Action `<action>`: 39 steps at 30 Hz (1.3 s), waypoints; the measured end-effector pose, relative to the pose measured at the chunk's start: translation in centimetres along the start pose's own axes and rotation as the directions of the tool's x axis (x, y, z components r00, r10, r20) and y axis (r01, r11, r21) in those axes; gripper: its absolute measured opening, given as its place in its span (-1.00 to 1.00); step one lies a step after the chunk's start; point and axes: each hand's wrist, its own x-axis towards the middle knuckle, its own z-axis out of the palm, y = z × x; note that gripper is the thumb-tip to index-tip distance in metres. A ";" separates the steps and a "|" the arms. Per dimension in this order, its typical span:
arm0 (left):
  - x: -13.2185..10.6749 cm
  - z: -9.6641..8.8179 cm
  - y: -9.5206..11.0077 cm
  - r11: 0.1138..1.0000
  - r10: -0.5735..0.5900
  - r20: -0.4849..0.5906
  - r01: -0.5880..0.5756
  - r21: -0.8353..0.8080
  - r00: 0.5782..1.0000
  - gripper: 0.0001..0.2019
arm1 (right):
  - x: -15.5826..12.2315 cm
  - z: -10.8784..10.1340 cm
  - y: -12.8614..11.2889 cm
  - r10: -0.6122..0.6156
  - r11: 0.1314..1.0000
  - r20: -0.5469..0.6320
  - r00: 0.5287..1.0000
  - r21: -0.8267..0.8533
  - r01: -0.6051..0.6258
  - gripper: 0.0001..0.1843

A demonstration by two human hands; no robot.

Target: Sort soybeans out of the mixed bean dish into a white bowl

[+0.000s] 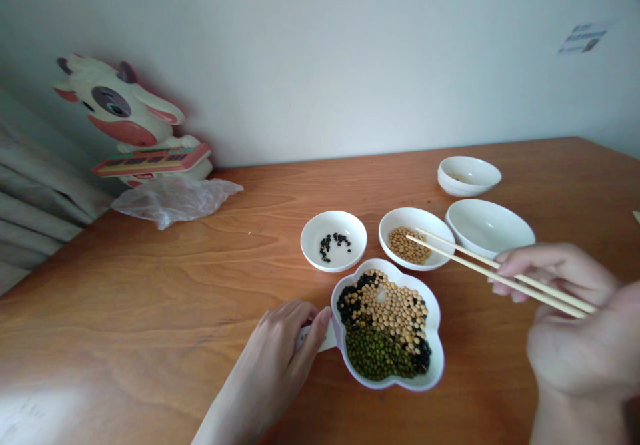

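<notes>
My left hand grips the white handle of a flower-shaped white dish, which holds mixed black beans, yellow soybeans and green mung beans. My right hand holds a pair of bamboo chopsticks, their tips held just over the rim of a white bowl of soybeans. A small white dish with a few black beans sits to the left of that bowl. The chopsticks hold no bean that I can see.
A large white bowl sits behind the chopsticks, with stacked white bowls beyond it, all on a wooden table. A cartoon cow figure and crumpled clear plastic stand at the far left, near a grey curtain.
</notes>
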 end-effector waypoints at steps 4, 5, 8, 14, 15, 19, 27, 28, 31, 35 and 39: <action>0.2 -0.1 0.2 1.000 0.019 -0.012 -0.019 0.004 1.000 -0.47 | 0.1 -0.4 0.4 0.027 1.000 0.038 0.999 -0.006 -0.027 0.08; 0.3 -0.2 0.2 1.000 0.022 -0.016 -0.022 0.003 1.000 -0.47 | 0.1 -0.6 0.6 0.026 1.000 0.053 0.998 0.006 -0.026 0.08; 0.5 -0.2 0.2 1.000 0.031 -0.027 -0.030 0.003 0.999 -0.46 | 0.3 -0.7 1.2 0.006 0.995 0.080 0.997 0.102 -0.014 0.06; 1.0 0.0 -0.2 0.999 0.034 -0.030 -0.033 0.030 0.999 -0.47 | -0.1 0.3 1.9 -0.005 0.921 0.188 0.982 0.383 -0.068 -0.04; 1.0 0.0 -0.2 0.999 0.038 -0.041 -0.037 0.035 0.998 -0.46 | -0.2 0.6 2.0 -0.005 0.904 0.228 0.974 0.417 -0.093 -0.05; 1.0 0.2 -0.3 0.997 0.053 -0.073 -0.049 0.057 0.996 -0.44 | -1.1 1.2 2.7 -0.009 0.865 0.377 0.926 0.467 -0.182 -0.07; -2.5 1.9 -1.4 0.987 0.150 -0.284 -0.162 -0.021 0.947 -0.56 | -3.4 0.4 4.7 0.023 0.857 0.418 0.908 0.459 -0.233 -0.22; -2.9 2.3 -1.6 0.985 0.160 -0.282 -0.172 -0.020 0.946 -0.61 | -3.7 0.3 5.0 0.033 0.862 0.418 0.908 0.448 -0.238 -0.24; -3.4 3.6 -2.0 0.966 0.255 -0.305 -0.251 0.055 0.917 -0.78 | -4.4 0.1 5.9 0.068 0.886 0.432 0.899 0.387 -0.253 -0.27; -3.2 4.8 -2.7 0.951 0.308 -0.371 -0.296 0.090 0.876 -0.74 | -4.5 -0.3 6.7 0.124 0.904 0.372 0.920 0.341 -0.260 -0.30; -3.1 5.4 -3.1 0.951 0.300 -0.364 -0.308 0.038 0.882 -0.65 | -4.0 -0.2 6.8 0.185 0.902 0.263 0.947 0.337 -0.270 -0.36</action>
